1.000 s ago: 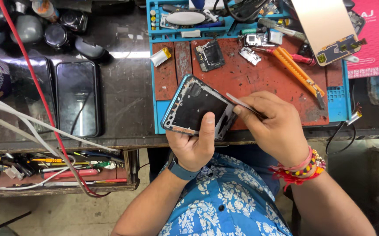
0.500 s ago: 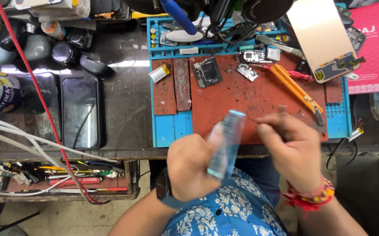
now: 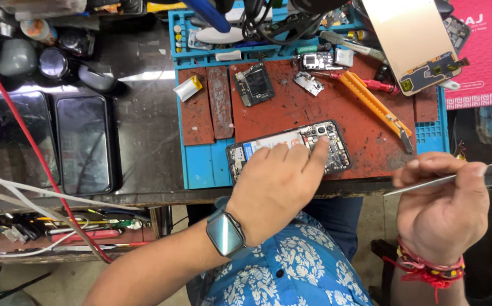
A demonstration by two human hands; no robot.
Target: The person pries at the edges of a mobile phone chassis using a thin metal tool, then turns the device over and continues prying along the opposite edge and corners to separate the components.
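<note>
head view: opened phone [image 3: 291, 150], circuitry exposed

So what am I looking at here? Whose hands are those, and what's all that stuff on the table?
This picture comes from a camera worn on a person's head, looking down, so you see that person's own two hands. There is no machine here. The left hand, with a watch on its wrist, rests on an opened phone whose insides show; one finger touches near its top end. The right hand, with red thread bracelets, holds a thin metal tool away from the phone, off the bench's edge. The phone lies on a red and blue work mat. Also on the mat are small phone parts, a little circuit board and an orange-handled knife. At the top right leans a loose phone screen. To the left, on the dark bench, lie two more dark phones.
</note>
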